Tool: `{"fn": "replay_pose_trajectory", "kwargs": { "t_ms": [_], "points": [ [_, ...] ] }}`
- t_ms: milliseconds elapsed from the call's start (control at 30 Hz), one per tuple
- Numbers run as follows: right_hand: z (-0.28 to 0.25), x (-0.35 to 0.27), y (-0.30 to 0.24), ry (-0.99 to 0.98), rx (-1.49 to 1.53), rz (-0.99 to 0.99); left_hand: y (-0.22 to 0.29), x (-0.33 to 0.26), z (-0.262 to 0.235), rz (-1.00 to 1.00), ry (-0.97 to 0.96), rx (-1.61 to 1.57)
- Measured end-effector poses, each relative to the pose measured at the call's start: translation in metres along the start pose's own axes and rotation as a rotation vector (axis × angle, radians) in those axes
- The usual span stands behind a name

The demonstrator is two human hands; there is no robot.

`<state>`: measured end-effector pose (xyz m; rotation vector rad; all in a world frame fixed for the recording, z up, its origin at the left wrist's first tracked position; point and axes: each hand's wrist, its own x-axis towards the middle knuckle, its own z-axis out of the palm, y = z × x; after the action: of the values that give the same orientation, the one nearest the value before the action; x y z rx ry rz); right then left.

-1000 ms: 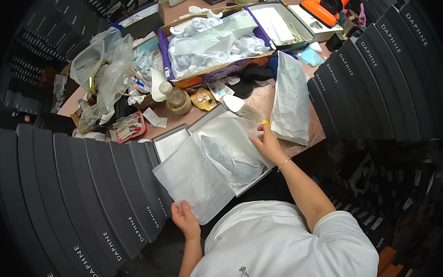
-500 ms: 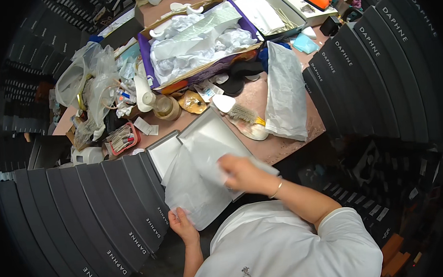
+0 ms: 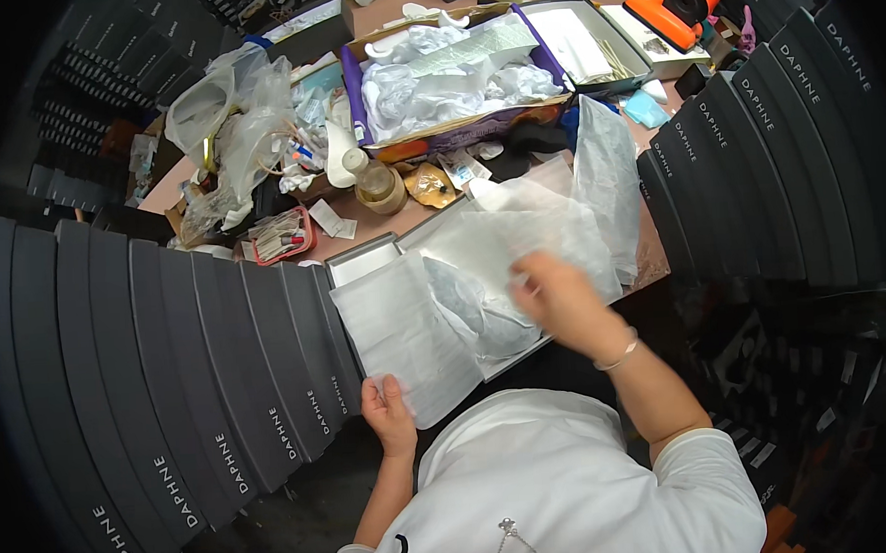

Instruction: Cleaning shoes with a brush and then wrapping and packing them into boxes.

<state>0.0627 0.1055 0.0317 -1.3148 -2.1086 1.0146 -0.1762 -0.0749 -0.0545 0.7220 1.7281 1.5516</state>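
Left grip (image 3: pixel 388 412) pinches near corner of white tissue sheet (image 3: pixel 401 334) draped over open grey box (image 3: pixel 362 264) on surface edge; right grip (image 3: pixel 556 296) clenched on translucent tissue (image 3: pixel 521 234) above box.

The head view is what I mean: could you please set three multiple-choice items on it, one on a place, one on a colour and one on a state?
1. Where is the left hand?
A. at the near edge of the white tissue sheet
B. on the orange tape dispenser
C. inside the purple-edged box

2. What colour are the stacked boxes at the left?
A. red
B. dark grey
C. yellow

3. How is the open flat box under the right hand?
A. shut
B. open, lined with tissue
C. upside down

Answers: 1 A, fingers lie on the sheet's near edge. 2 B, all look dark grey. 3 B, tissue spreads over its rim.
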Motion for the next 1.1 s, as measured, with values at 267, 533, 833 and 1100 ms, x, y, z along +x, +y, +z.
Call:
{"fn": "replay_pose_trajectory", "kwargs": {
  "t_ms": [267,533,833,1100],
  "points": [
    [0.158,-0.022,0.096,-0.149,-0.206,-0.029,0.023,0.004,0.018,0.106,-0.044,-0.114],
    [0.165,-0.018,0.110,-0.054,-0.097,-0.107,0.028,0.011,0.074,0.064,-0.504,0.042],
    [-0.031,-0.076,0.148,0.456,-0.290,0.292,-0.028,0.089,0.163,0.343,-1.177,1.516],
    [-0.012,-0.016,0.230,0.179,-0.810,-0.008,-0.058,0.103,0.170,0.644,-1.006,1.383]
  ]
}}
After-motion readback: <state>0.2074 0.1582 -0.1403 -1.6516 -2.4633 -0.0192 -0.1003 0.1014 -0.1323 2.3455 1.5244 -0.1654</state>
